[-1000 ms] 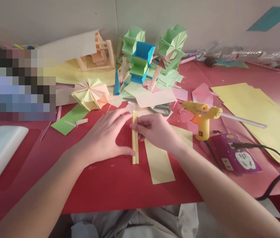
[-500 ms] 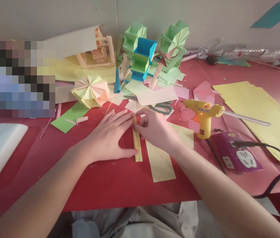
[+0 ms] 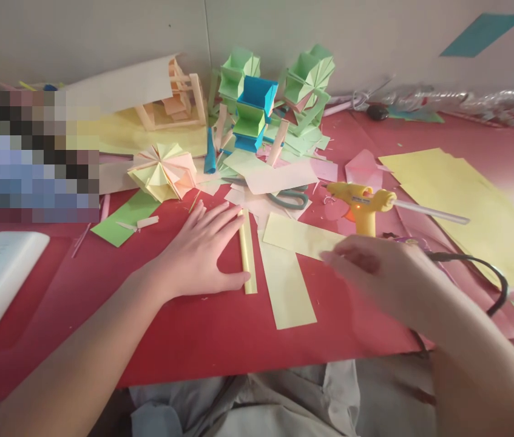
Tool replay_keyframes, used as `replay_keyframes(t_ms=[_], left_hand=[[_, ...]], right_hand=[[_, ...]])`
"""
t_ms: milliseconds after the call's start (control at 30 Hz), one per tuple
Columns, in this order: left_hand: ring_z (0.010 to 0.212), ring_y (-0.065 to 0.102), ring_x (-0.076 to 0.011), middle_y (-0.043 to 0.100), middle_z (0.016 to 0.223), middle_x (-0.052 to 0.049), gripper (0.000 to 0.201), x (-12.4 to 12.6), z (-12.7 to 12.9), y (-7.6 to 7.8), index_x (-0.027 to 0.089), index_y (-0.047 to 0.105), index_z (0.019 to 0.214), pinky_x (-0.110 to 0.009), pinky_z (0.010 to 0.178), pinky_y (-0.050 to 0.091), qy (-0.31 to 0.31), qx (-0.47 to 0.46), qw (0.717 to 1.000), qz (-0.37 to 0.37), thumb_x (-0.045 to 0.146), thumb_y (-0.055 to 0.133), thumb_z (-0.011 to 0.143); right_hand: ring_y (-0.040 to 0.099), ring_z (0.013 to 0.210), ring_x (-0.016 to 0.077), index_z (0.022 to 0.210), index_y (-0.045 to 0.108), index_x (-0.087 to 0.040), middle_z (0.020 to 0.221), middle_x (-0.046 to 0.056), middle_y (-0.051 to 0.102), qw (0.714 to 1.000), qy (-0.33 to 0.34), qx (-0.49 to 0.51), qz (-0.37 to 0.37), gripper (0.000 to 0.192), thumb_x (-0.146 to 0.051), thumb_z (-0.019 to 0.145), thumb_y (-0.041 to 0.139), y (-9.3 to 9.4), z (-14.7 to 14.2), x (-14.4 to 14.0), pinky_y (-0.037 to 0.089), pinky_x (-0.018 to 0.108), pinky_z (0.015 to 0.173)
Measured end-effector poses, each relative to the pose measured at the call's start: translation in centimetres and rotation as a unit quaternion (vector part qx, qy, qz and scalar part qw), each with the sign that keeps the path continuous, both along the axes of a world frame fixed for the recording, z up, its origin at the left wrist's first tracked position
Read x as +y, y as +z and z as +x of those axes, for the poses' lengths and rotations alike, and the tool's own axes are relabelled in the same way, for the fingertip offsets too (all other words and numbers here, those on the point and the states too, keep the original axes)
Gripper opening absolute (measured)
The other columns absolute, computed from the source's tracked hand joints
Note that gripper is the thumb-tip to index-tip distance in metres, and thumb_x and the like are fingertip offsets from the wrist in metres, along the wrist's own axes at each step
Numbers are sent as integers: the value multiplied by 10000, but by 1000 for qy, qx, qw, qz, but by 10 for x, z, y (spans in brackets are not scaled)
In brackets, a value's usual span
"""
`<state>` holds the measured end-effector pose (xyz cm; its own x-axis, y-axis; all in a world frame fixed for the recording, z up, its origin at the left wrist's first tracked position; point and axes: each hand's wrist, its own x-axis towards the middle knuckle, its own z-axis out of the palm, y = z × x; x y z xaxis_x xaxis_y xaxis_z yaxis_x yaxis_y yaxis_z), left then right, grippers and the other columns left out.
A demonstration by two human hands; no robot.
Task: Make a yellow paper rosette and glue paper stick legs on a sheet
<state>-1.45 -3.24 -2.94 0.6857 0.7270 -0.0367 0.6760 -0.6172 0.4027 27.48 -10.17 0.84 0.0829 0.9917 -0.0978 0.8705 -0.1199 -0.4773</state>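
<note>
My left hand (image 3: 204, 249) lies spread on the red tabletop. Its index fingertip and thumb press down a narrow yellow paper strip (image 3: 248, 261), partly folded or rolled along its length. Just right of it lie two flat pale-yellow strips, one pointing toward me (image 3: 287, 294) and one crosswise on top (image 3: 295, 235). Over the right end of the crosswise strip hovers my right hand (image 3: 370, 267), loosely bent, with nothing visible in its fingers. Behind that hand stands a yellow hot glue gun (image 3: 363, 203) with a lit orange light and a clear glue stick in its back.
Grey-green scissors (image 3: 290, 197) lie among paper scraps. Folded paper shapes, one blue and green (image 3: 252, 121) and one pale yellow and pink (image 3: 163, 172), stand behind. Yellow sheets (image 3: 466, 212), a black cord (image 3: 488, 267) and a mostly hidden purple power block are at right; a white device (image 3: 8, 285) is left.
My right hand has let go of the narrow yellow strip and moved right, toward the glue gun. The left hand stays pressed on the strip. The view has shifted slightly.
</note>
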Motion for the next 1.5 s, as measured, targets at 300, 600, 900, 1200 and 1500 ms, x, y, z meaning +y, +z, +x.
replay_keyframes(t_ms=[300,600,900,1200,1500], left_hand=[[1518,197,-396,235,1662,-94,912,-1,1,6,220,378,1539,-622,1247,56,1,45,999,2,718,574,800],[1532,157,-382,168,1681,-88,914,0,1,6,206,353,1551,-609,1250,26,-14,61,998,-1,724,532,819],[1526,197,-366,225,1666,-85,891,1,4,5,232,420,1510,-619,1245,69,-2,46,999,2,787,497,817],[1527,190,-368,248,1661,-72,954,0,6,3,244,328,1553,-611,1247,22,0,45,999,1,786,528,793],[1533,194,-326,188,1672,-126,1191,1,7,1,215,-45,1606,-567,1252,6,19,23,1000,-6,759,598,764]], right_hand=[[613,657,231,832,667,-276,747,25,676,974,-191,-125,-9,398,-658,739,607,2,27,-9,431,352,607],[484,480,175,653,541,-237,555,11,543,984,-50,-152,-75,472,-663,851,506,15,-4,-2,306,296,492],[556,550,205,788,554,-249,713,52,658,956,-165,-199,-135,542,-787,796,492,3,36,8,377,341,540],[600,768,253,918,585,-258,914,57,690,976,-125,-177,13,296,-539,838,534,-10,27,32,381,336,610],[516,587,159,891,581,-224,709,1,567,984,-98,121,87,332,-546,812,593,-8,20,29,388,299,516]])
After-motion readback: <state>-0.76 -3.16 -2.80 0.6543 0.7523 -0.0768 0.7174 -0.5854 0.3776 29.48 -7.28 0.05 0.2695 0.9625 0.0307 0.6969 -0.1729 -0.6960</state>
